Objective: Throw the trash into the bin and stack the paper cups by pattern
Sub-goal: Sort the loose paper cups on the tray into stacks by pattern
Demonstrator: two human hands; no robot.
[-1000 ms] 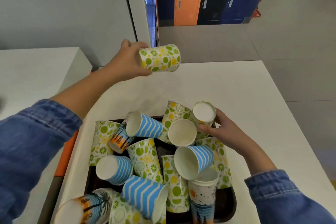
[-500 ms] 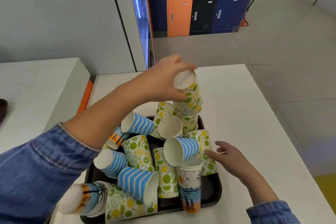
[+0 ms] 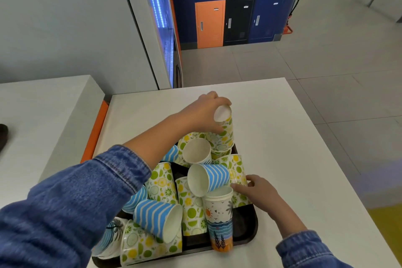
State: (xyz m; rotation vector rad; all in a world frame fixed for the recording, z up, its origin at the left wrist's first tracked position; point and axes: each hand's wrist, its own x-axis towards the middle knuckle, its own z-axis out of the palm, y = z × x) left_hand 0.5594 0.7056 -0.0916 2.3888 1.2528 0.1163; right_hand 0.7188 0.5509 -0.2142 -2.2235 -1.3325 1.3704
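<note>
On the table (image 3: pixel 282 137), a tray (image 3: pixel 245 230) is holding jumbled cups (image 3: pixel 158 217). The left hand (image 3: pixel 202 113), now lowered, is gripping an upturned citrus cup (image 3: pixel 224 128), capping its match at the tray's far corner and starting a stack. The right hand (image 3: pixel 258 193) is touching another; grip unclear.

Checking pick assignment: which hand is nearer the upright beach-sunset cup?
Right. The right hand is just right of the beach-sunset cup, by its rim; the left hand grips an inverted citrus-print cup at the far end of the tray.

Lime-and-lemon cups (image 3: pixel 161 181), blue-and-white striped cups (image 3: pixel 215 176), a sunset-beach cup (image 3: pixel 219 222), black tray (image 3: pixel 243 227), white table (image 3: pixel 282 137).
</note>
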